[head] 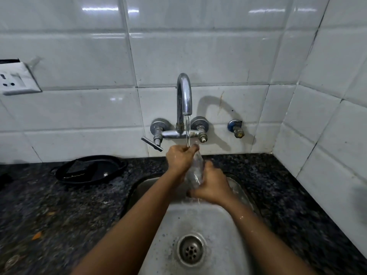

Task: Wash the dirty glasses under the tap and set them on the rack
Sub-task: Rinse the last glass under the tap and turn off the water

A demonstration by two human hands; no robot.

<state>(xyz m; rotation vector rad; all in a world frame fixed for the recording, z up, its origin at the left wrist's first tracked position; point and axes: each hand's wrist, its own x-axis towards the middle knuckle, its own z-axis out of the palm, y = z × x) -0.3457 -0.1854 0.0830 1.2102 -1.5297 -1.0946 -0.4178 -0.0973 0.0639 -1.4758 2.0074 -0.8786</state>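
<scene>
A clear glass (195,171) is held tilted over the sink (200,221), just under the tap (184,96), whose water (187,132) runs down onto the top of the glass. The left hand (179,157) grips the upper end, fingers curled over the rim where the stream lands. The right hand (213,186) wraps around the lower end, thumb up along the side. Both hands are wet, and water spills from the base into the sink. The drain (191,250) lies nearer the camera. On the dark tabletop (59,211) to the left sits a black pan (90,169). A socket (16,79) is fixed to the tiled wall (198,56).
</scene>
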